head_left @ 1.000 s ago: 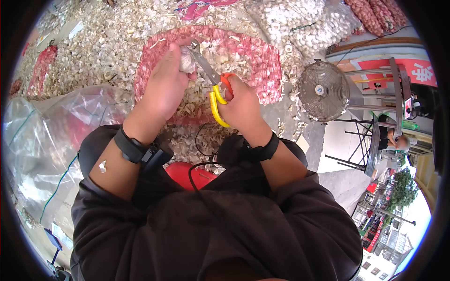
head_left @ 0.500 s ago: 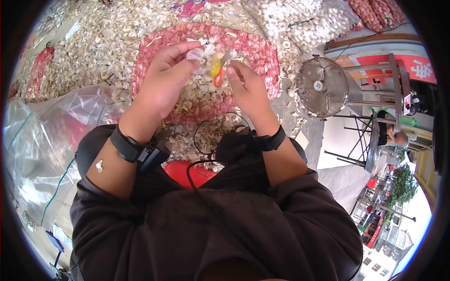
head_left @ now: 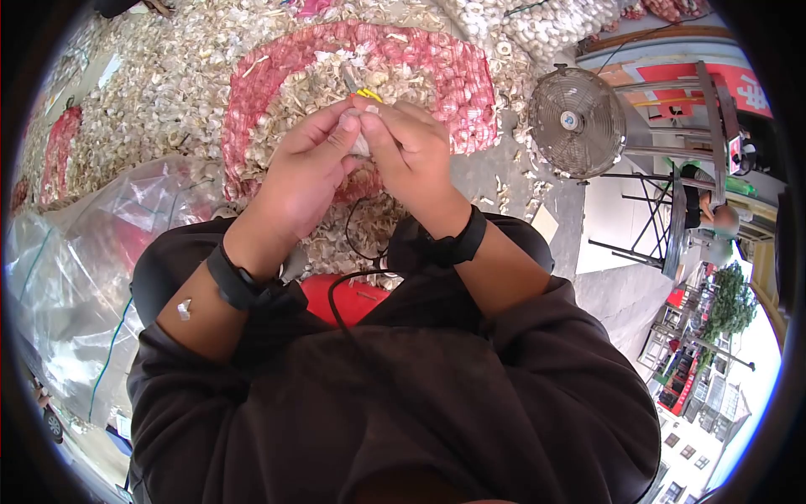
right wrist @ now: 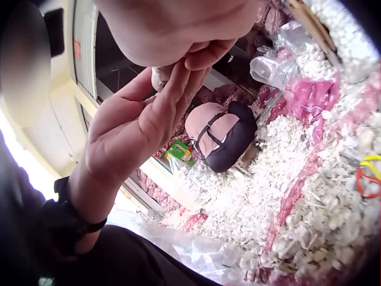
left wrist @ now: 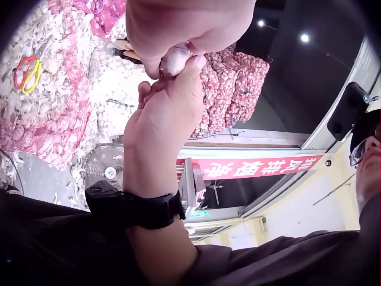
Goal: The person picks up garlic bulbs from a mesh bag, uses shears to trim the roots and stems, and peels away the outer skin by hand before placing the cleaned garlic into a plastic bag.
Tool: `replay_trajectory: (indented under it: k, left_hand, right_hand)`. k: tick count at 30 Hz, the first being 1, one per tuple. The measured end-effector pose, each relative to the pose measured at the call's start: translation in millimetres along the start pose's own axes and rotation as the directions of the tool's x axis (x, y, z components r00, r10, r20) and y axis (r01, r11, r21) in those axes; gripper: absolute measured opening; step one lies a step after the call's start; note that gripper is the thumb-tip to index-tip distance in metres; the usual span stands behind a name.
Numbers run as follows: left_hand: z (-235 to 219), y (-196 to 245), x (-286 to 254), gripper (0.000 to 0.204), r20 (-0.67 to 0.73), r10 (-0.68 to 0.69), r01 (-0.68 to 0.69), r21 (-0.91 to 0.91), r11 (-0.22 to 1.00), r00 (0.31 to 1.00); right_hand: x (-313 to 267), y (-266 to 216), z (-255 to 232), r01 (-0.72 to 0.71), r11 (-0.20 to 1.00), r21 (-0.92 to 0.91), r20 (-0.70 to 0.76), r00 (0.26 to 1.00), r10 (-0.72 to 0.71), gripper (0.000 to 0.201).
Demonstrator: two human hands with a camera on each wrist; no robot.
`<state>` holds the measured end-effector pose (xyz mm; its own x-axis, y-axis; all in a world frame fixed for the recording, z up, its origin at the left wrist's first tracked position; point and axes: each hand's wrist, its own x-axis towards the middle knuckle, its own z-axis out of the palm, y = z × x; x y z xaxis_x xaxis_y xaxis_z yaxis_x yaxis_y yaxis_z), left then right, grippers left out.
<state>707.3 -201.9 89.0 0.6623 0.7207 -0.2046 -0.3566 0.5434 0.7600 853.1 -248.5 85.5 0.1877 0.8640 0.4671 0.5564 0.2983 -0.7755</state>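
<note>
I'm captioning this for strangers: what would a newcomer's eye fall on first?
Probably the garlic bulb, pinched between left hand and right hand. Next, the yellow-and-red scissors lying on pale peelings just beyond, then the round fan on the head view's right.
</note>
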Motion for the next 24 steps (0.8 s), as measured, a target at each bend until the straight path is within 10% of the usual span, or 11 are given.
replay_trajectory:
  k: [8, 10, 12, 14, 17, 24]
  left_hand:
    - [3, 9, 0, 0.041, 0.092, 0.104, -0.12, 0.196, 0.973, 0.99]
    - [3, 14, -1, 0.041, 0.077, 0.088, -0.103, 0.222, 0.97, 0.993]
    - [-1, 11, 0, 0.036, 0.05, 0.096, -0.108, 0.353, 0.929, 0.994]
    - [-4, 8, -1, 0.032, 0.033, 0.107, -0.111, 0.393, 0.913, 0.994]
    - [-3, 4, -4, 0.031, -0.004, 0.166, -0.15, 0.409, 0.9, 0.986]
    - [-12, -16, 6, 0.033, -0.138, 0.319, -0.242, 0.401, 0.884, 0.938]
  right_hand:
    - [4, 22, 1, -0.339, 0.94, -0.048, -0.05, 0.94, 0.337, 0.013]
    - [2, 43, 9, -0.067, 0.987, -0.147, -0.094, 0.994, 0.054, 0.02]
    - [7, 32, 9, -0.163, 0.975, 0.153, -0.034, 0.985, 0.17, 0.027]
    - [2, 0, 1, -0.578, 0.476, 0.662, 0.327, 0.795, 0.51, 0.034]
    - [-10, -6, 11, -0.448, 0.822, 0.352, 0.403, 0.865, 0.299, 0.034]
    - [-18, -16, 26, -0.23, 0.85, 0.474, 0.085, 0.973, 0.216, 0.035]
